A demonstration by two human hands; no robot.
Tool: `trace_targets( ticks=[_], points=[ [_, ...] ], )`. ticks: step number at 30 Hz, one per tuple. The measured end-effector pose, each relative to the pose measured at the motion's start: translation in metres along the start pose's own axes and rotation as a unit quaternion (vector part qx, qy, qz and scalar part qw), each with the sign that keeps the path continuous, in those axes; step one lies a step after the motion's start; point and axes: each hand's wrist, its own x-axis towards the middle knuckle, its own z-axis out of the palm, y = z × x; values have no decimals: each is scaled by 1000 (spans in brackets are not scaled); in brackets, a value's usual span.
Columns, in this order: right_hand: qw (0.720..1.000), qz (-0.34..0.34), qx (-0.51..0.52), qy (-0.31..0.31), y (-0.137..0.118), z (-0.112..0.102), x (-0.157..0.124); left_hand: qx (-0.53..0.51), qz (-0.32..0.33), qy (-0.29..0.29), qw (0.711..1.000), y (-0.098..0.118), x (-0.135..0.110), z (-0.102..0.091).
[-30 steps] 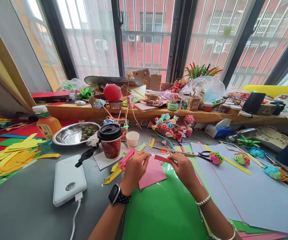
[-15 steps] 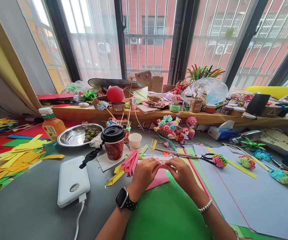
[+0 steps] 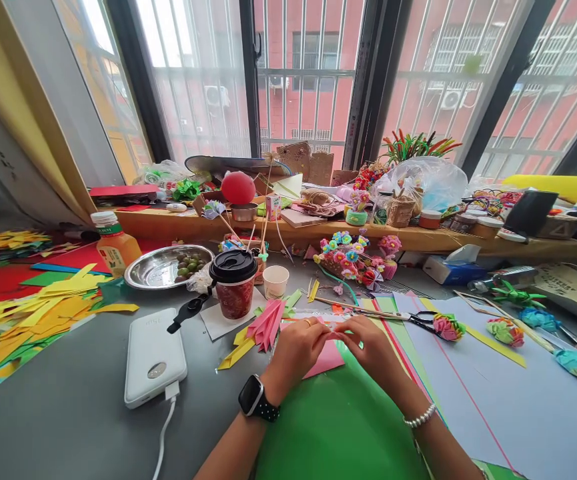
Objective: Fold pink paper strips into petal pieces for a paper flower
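My left hand (image 3: pixel 298 350) and my right hand (image 3: pixel 371 347) meet fingertip to fingertip above the front of the table. Between them they pinch a small piece of pink paper (image 3: pixel 333 335), mostly covered by the fingers. Below lies a flat pink paper sheet (image 3: pixel 326 361), partly under my left hand, by a green sheet (image 3: pixel 348 427). Just left of my hands is a bunch of folded pink paper strips (image 3: pixel 267 324), with folded yellow strips (image 3: pixel 235 350) beside it. Scissors (image 3: pixel 421 320) lie to the right of my right hand.
A lidded coffee cup (image 3: pixel 235 293), a paper cup (image 3: pixel 275 283) and a white power bank (image 3: pixel 154 357) with a cable stand left. Behind are a metal plate of green fruit (image 3: pixel 141 270) and a juice bottle (image 3: pixel 117 250). Paper flower buds (image 3: pixel 449 327) lie right on white sheets (image 3: pixel 533 413).
The whole view has shifted slightly, so things appear a little farther right. Both hands keep their pinch on the pink paper, with the fingers slightly moved.
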Motion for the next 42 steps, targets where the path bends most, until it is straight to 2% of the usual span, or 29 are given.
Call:
trace_targets(
  ticks=[6, 12, 15, 18, 20, 22, 25, 28, 34, 39, 42],
  points=[
    [1000, 12, -18, 14, -1, 5, -1, 8, -17, -2, 1000, -4, 0, -2],
    [999, 37, -23, 19, 5, 2, 0, 17, -41, 27, 999, -11, 2, -6],
    [998, 46, -37, 22, 6, 0, 0, 36, -58, 59, 996, -17, 2, -7],
    [997, 50, -48, 29, 8, -1, -1, 47, -94, 115, 988, -23, 2, -11],
    [998, 40, -41, 25, 8, 0, -1, 32, -94, 136, 986, -23, 2, -12],
    [999, 20, -31, 19, 6, 1, 0, 9, -63, 125, 990, -19, 2, -12],
    [1000, -7, -24, 14, 1, 4, 0, -6, -1, 55, 998, -9, 1, -6],
    [999, -11, -31, 8, -2, 6, -1, 20, 5, 1, 1000, -2, 0, 0],
    [996, 37, -74, 39, 5, 1, -1, 45, -24, 16, 999, -7, 0, 1],
    [986, 85, -90, 112, 16, -6, -1, 57, -32, 36, 997, -10, 2, -2],
    [987, 61, -68, 132, 12, -7, 0, 45, -12, 28, 999, -8, 2, -2]
  ],
)
